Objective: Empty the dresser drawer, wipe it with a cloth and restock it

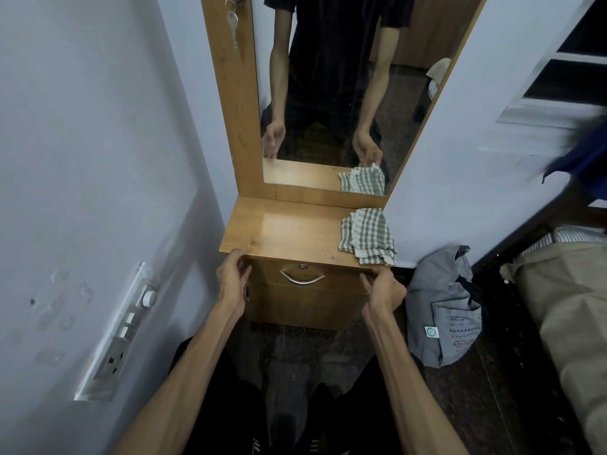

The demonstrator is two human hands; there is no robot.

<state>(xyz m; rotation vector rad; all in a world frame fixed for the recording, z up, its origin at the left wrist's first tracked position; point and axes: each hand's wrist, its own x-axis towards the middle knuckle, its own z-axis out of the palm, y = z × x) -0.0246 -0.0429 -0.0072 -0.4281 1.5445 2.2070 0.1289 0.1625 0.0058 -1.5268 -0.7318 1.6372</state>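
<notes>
While the drawer (305, 284) is shut under the dresser top (289, 234), where the checked cloth (368, 236) lies, its front corners are gripped by curled left hand (231, 277) and right hand (382, 289) fingers, so emptying seemingly awaits an outward pull.

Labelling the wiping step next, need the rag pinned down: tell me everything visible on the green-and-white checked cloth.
The green-and-white checked cloth is a soft woven rag, crumpled into loose folds. It lies on the right rear part of the glossy wooden dresser top, one corner hanging just over the front edge. Its reflection shows in the mirror behind. Neither hand touches it; the right hand grips the dresser edge just below it.
</notes>
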